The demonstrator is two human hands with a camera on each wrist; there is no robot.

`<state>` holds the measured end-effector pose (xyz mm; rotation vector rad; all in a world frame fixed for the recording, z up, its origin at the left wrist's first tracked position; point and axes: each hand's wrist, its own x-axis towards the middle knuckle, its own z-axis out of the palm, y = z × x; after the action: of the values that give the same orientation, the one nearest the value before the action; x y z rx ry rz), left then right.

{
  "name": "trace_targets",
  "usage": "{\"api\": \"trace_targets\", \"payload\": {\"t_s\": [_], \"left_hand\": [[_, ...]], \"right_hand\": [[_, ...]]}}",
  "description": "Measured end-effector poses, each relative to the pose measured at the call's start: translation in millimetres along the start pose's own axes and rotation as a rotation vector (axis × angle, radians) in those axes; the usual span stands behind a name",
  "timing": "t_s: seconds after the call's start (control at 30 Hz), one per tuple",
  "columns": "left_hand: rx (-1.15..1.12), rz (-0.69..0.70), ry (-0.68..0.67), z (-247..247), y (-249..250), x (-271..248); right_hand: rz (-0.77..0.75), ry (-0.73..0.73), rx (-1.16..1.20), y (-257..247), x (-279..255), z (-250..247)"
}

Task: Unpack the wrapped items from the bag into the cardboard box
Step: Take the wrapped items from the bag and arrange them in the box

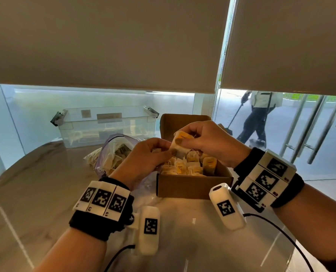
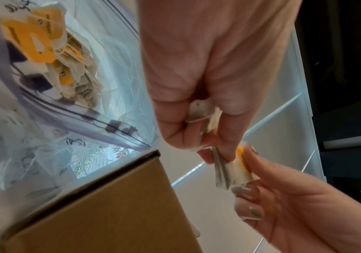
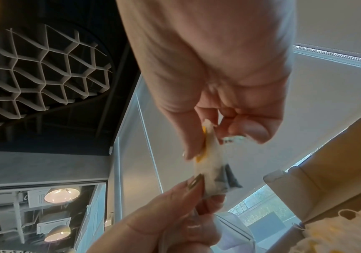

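Observation:
A small white wrapped item (image 1: 179,146) with a yellow label hangs above the open cardboard box (image 1: 192,185). My left hand (image 1: 169,154) pinches its lower end and my right hand (image 1: 182,139) pinches its labelled upper end. The left wrist view shows the same wrapped item (image 2: 233,172) held between both hands, and a second small white piece (image 2: 201,111) tucked in my left hand's curled fingers. Several wrapped items stand inside the box. Left of the box lies the clear plastic bag (image 1: 112,152), holding more of them.
A clear plastic bin (image 1: 106,124) stands at the table's far edge behind the bag. The glossy table (image 1: 45,193) curves away on the left. Cables run from my wrist cameras near the front. Outside the window a person (image 1: 259,118) is sweeping.

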<state>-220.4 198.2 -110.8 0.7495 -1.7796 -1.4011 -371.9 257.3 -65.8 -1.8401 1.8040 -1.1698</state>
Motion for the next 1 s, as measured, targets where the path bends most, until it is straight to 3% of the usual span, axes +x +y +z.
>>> {"api": "trace_targets", "payload": {"t_s": [0.13, 0.2, 0.33, 0.53, 0.7, 1.0], "left_hand": [[0.104, -0.010, 0.022, -4, -2, 1], [0.236, -0.012, 0.044, -10, -5, 3], [0.510, -0.022, 0.062, -20, -12, 5], [0.414, -0.158, -0.020, -21, -17, 8], [0.397, -0.172, -0.039, -22, -21, 10], [0.439, -0.111, -0.055, -23, -22, 11]], "right_hand": [[0.054, -0.136, 0.010, -2, 1, -5], [0.063, -0.129, -0.032, 3, 4, -15], [0.049, -0.150, -0.394, 22, 9, -40], [0.163, -0.400, -0.672, 53, 14, -36], [0.158, -0.544, -0.799, 71, 23, -21], [0.110, -0.339, -0.961, 82, 27, -10]]}}
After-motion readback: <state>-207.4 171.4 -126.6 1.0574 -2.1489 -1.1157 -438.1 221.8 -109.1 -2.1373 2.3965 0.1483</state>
